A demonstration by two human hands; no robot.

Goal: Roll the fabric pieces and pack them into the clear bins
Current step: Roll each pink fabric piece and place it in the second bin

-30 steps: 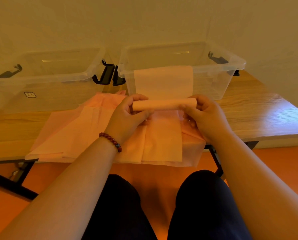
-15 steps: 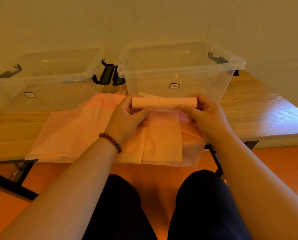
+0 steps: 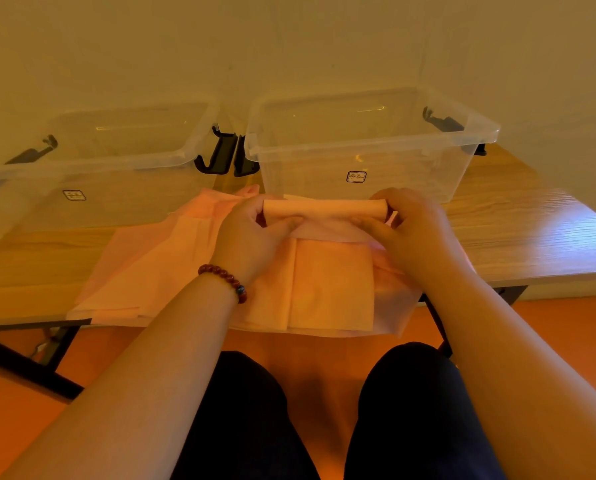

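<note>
A tight roll of peach fabric (image 3: 324, 206) lies crosswise just in front of the right clear bin (image 3: 369, 150). My left hand (image 3: 255, 233) grips its left end, thumb under and fingers over. My right hand (image 3: 410, 230) grips its right end the same way. Beneath the roll a pile of flat pink and peach fabric pieces (image 3: 331, 278) spreads over the table's front edge. The left clear bin (image 3: 92, 161) stands beside the right one. I see nothing inside either bin.
The wooden table (image 3: 518, 233) ends close to my knees, with black legs below. Black lid latches (image 3: 225, 155) stick out between the two bins. A plain wall rises right behind them. The floor is orange.
The loose tail of fabric that stood up against the right bin has been rolled in. The finished roll has shifted slightly away from me, toward the bin.
</note>
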